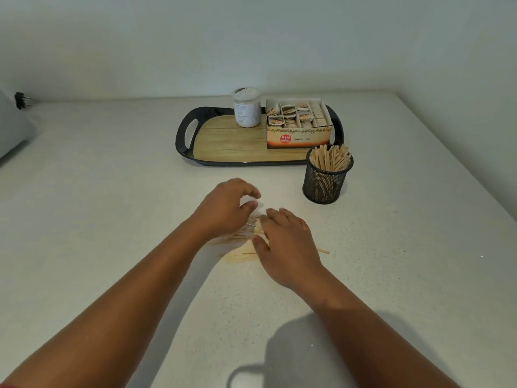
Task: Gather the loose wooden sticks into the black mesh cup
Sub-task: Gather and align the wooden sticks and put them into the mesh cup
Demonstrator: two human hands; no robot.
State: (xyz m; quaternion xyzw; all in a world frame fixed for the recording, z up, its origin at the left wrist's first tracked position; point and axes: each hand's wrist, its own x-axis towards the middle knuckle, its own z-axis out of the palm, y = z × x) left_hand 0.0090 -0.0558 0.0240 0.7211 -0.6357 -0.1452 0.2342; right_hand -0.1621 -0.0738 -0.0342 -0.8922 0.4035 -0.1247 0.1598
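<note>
A pile of loose wooden sticks (240, 256) lies flat on the white counter in the middle of the view, mostly covered by both hands. My left hand (226, 208) hovers over the pile's far left part with its fingers loosely curved and blurred, and nothing shows in its grasp. On the pile's right part rests my right hand (285, 242), palm down with relaxed fingers. One stick end (324, 250) pokes out to the right of that hand. The black mesh cup (324, 186) stands upright to the far right of the hands and holds several sticks.
A black-rimmed tray (184, 135) with a wooden base sits behind the hands, carrying a white jar (247, 110) and a box of ginger tea bags (299, 124). A grey object (14, 127) is at the far left edge. The counter meets the wall behind and at the right.
</note>
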